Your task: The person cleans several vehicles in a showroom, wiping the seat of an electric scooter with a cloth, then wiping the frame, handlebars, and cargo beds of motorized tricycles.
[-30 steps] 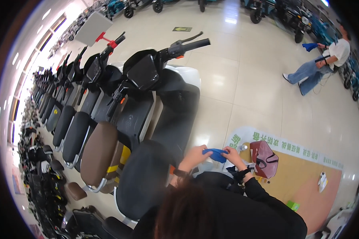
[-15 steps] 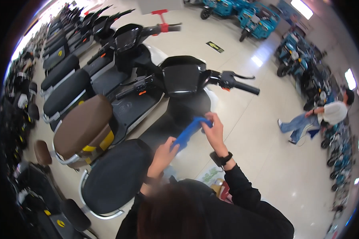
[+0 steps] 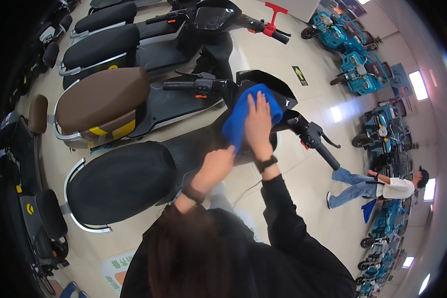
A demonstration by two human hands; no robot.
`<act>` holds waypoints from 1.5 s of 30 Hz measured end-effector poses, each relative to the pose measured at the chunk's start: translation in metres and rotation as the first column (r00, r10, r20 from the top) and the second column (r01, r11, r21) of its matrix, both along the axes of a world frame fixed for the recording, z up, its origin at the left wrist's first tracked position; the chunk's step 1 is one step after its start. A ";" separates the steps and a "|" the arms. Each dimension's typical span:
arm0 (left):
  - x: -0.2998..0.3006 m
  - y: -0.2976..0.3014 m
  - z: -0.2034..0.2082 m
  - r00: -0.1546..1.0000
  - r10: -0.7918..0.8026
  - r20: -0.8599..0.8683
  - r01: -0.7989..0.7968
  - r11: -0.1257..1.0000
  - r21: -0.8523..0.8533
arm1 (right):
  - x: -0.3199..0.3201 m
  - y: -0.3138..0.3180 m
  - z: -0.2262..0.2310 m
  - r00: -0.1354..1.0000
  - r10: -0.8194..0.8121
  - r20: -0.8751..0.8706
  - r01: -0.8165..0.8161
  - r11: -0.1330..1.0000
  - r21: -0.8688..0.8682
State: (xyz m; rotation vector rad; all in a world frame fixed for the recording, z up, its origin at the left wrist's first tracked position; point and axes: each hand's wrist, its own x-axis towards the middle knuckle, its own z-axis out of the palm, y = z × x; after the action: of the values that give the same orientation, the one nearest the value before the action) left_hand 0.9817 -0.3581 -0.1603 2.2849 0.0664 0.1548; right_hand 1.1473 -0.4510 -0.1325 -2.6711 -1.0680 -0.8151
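A blue cloth (image 3: 237,121) lies draped over the dashboard (image 3: 285,96) of a black electric scooter in front of me. My right hand (image 3: 258,121) rests flat on the cloth, its fingers stretched toward the far side of the dashboard. At the cloth's near lower end, my left hand (image 3: 215,168) pinches its edge. Beneath the cloth most of the display is hidden. The scooter's right handlebar grip (image 3: 328,156) and left grip (image 3: 179,86) stick out on either side, and its black seat (image 3: 124,181) is to my left.
A scooter with a brown seat (image 3: 104,102) stands close beyond this one, with more parked in a row. Turquoise three-wheelers (image 3: 358,72) line the right side. A person (image 3: 395,187) in a white top walks there, near a blue cloth (image 3: 367,211). A red clamp (image 3: 273,20) sits on another handlebar.
The cloth, held between both hands above the scooter before, now lies spread on the dashboard. My right hand has moved from gripping its end to lying flat on it. The view has turned.
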 end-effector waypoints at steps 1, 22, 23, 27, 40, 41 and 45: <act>-0.006 0.004 -0.011 0.999 0.012 -0.042 -0.010 0.999 0.037 | -0.014 0.001 -0.006 0.997 0.046 -0.060 -0.046 0.999 -0.007; 0.044 -0.053 0.031 0.954 0.279 0.111 -0.269 0.958 -0.096 | 0.048 -0.004 0.015 0.989 0.148 -0.020 -0.148 0.989 -0.013; 0.037 -0.052 0.025 0.956 0.278 0.089 -0.270 0.958 -0.096 | 0.041 -0.006 0.012 0.971 0.231 -0.061 -0.234 0.971 -0.044; -0.013 -0.037 -0.003 0.967 0.253 0.002 -0.253 0.965 -0.067 | -0.009 -0.036 0.010 0.922 0.318 -0.223 -0.348 0.931 -0.110; -0.051 -0.002 0.007 0.979 0.095 -0.182 -0.131 0.972 -0.195 | -0.004 -0.040 0.021 0.983 0.040 -0.182 -0.040 0.999 0.000; -0.044 -0.001 0.013 0.992 0.091 -0.087 -0.106 0.976 -0.190 | -0.001 -0.030 0.020 0.990 -0.001 -0.138 0.001 1.000 0.004; -0.026 0.001 0.032 0.999 -0.020 0.025 0.023 0.987 -0.156 | -0.001 -0.013 0.004 0.998 -0.065 -0.008 0.065 0.997 0.047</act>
State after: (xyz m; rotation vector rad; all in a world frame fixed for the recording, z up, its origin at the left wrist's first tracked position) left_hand 0.9561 -0.3571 -0.1287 2.1257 0.0403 0.1591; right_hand 1.1467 -0.4644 -0.1285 -2.6797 -0.9526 -0.8315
